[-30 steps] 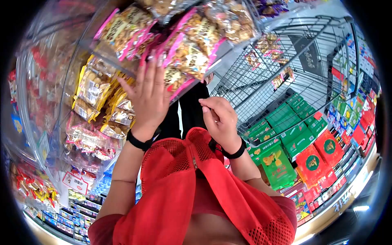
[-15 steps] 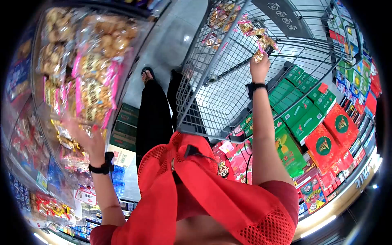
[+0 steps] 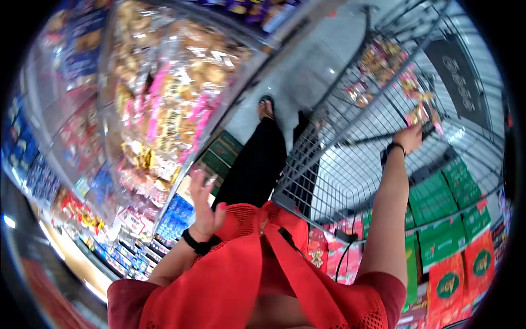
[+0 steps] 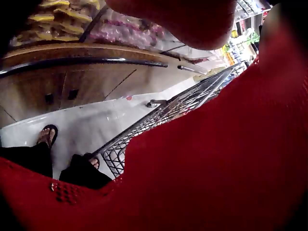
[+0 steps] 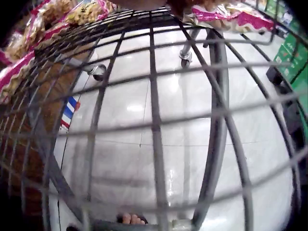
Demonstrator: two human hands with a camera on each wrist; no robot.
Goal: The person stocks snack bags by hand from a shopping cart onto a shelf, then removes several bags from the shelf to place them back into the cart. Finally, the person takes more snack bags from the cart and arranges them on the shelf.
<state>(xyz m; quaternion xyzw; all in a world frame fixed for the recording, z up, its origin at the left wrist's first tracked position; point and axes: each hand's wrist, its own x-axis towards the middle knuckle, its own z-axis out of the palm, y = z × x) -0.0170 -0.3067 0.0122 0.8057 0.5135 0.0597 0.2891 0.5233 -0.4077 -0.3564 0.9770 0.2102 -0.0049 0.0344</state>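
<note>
Packet [image 3: 418, 113] apparently pinched in the fingers, the right hand [image 3: 406, 140] of a person in a red vest [image 3: 230, 263] stretches over a wire cart [image 5: 155, 126] beside a store's display shelf [image 4: 29, 84]. The packet lies at the far side of the cart, near other packets; blur obscures just how the fingers close on it. The left hand [image 3: 207, 214], released and holding nothing, is raised with fingers spread between the shelf and the vest.

The step in hand looks to be picking the packet out of the cart, though a single moment cannot rule out setting it down. If it is a pick-up, the next move calls for a firm hold and a lift clear of the mesh.

By count: one cart, one vest, two hands, two wristbands [image 3: 198, 245], one at each wrist, and two sandaled feet [image 4: 47, 137] on the floor. Two red boxes [image 3: 446, 282] with round green labels stand beyond the cart, next to stacked green boxes [image 3: 444, 241]. The bagged snacks [image 3: 164, 104] on the shelf are too blurred to number, as are the cart's packets.
</note>
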